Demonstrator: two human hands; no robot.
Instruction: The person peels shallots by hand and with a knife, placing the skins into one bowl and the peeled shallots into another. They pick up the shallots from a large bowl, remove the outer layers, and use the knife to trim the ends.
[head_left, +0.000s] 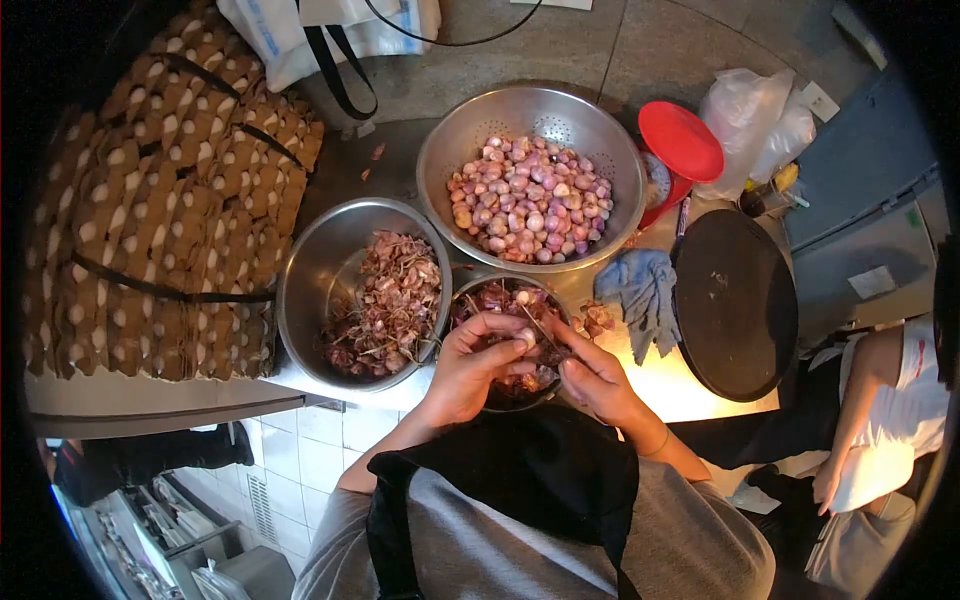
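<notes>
My left hand (478,365) pinches a small pale shallot (525,338) between thumb and fingers. Close beside it, my right hand (598,378) is closed around a small knife (541,327), its thin blade pointing up and left toward the shallot. Both hands are over a metal bowl (463,292) of shallots and dark skins, and they partly cover it. Behind it stands a large perforated metal colander (432,170) holding many pinkish shallots (530,200). To the left, another metal bowl (300,290) contains dry peelings (395,290).
Stacked egg trays (150,220) fill the left. A blue glove (640,290), a round black tray (735,305) and a red scale (680,145) lie to the right. Plastic bags (750,125) stand behind. Another person's arm (855,410) shows at the far right.
</notes>
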